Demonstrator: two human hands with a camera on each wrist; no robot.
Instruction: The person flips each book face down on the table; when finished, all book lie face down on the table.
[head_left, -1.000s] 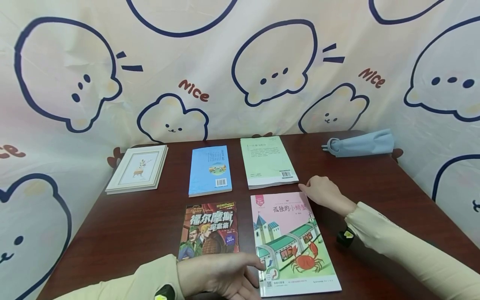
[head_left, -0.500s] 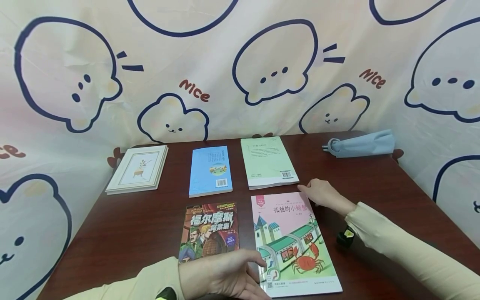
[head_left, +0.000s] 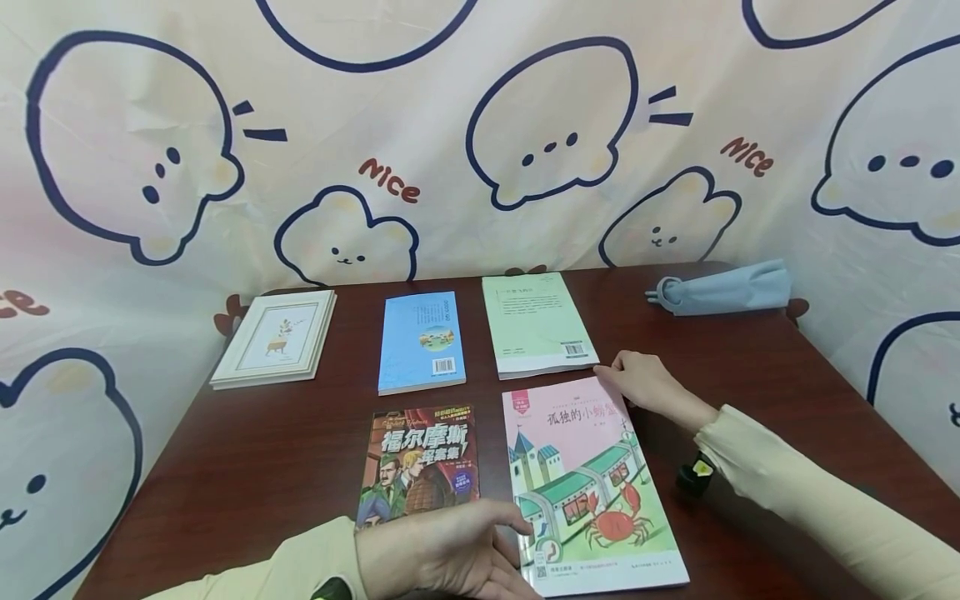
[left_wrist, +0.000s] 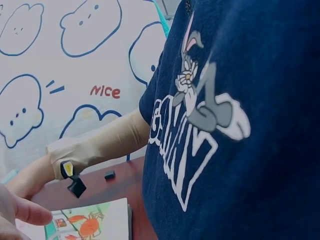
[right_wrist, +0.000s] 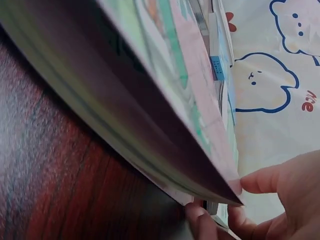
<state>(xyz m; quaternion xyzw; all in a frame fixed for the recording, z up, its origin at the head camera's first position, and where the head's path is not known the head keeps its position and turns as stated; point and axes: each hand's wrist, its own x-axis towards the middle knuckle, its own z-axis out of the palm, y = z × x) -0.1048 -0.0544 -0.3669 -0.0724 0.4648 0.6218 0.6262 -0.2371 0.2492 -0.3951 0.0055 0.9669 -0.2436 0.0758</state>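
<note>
The pink picture book [head_left: 573, 492] with a red crab on its cover lies at the front right of the table. My right hand [head_left: 651, 385] pinches its top right corner. In the right wrist view, the right thumb [right_wrist: 265, 181] is on the cover and a fingertip [right_wrist: 200, 222] is at the underside. The cover there stands slightly apart from the pages. My left hand [head_left: 457, 550] is at the book's lower left edge, its thumb reaching over that edge and its fingers loosely extended. Part of a comic-style book [head_left: 420, 467] is hidden behind the left hand.
Behind lie a blue book [head_left: 422, 342], a green book [head_left: 536, 325] and a stack of white picture frames [head_left: 277, 337]. A folded light-blue umbrella [head_left: 723, 289] sits at the back right. A patterned curtain [head_left: 442, 125] rises behind the table [head_left: 300, 467].
The picture book's top right corner has risen slightly with my right hand. My left hand has shifted slightly rightward along the book's lower left edge.
</note>
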